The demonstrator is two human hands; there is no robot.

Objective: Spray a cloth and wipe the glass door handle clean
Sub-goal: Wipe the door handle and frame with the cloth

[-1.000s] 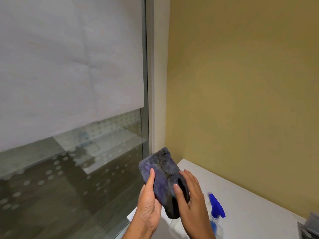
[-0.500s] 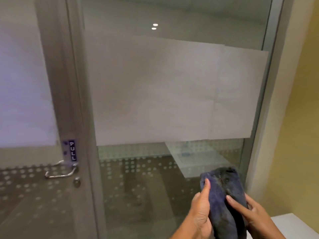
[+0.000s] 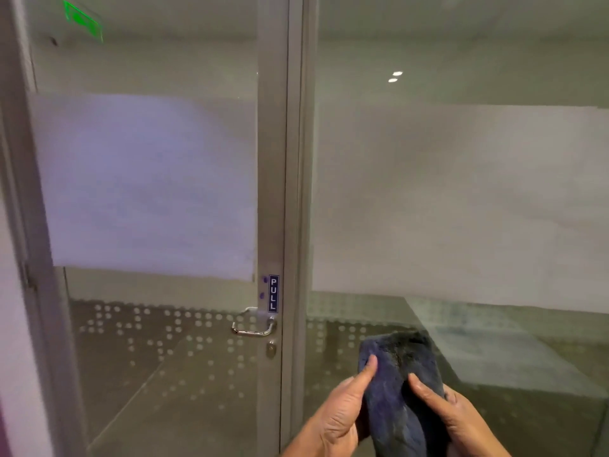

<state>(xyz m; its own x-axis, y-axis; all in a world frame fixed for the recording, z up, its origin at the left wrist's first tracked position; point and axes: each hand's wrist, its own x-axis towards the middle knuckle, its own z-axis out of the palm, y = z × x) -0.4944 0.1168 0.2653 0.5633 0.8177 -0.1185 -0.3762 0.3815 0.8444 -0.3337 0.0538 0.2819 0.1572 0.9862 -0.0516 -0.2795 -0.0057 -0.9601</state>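
Door handle point(image 3: 253, 325): chrome lever, mounted on the metal stile of the glass door point(image 3: 158, 357), lever pointing left across the pane, just below a blue "PULL" sticker point(image 3: 273, 293) and just above a small round lock cylinder point(image 3: 271, 349). Nothing touching the handle; not yet wiped. Cloth point(image 3: 400, 387): dark blue-grey, plush, folded or bunched into an upright pad, held low and to the right of the handle, in front of the fixed glass panel point(image 3: 461, 341) beside the door, near the handle but clearly apart from it. Left hand point(image 3: 339, 413) closed on the cloth's left edge, thumb pressed flat up its face; right hand point(image 3: 445, 413) closed on the right edge, fingers wrapped over the front. Both hands grip the cloth; neither is free. No spray bottle in view; whether the cloth is damp cannot be told from its surface. Judgement: step in hand is the approach to the handle with the prepared cloth, wiping not begun. Next move calls for carrying the cloth left and slightly up to the lever, wrapping it around the bar with one hand, and rubbing along its length, including the curved end and the base at the stile. Frosted sheets cover the upper glass on both panes.
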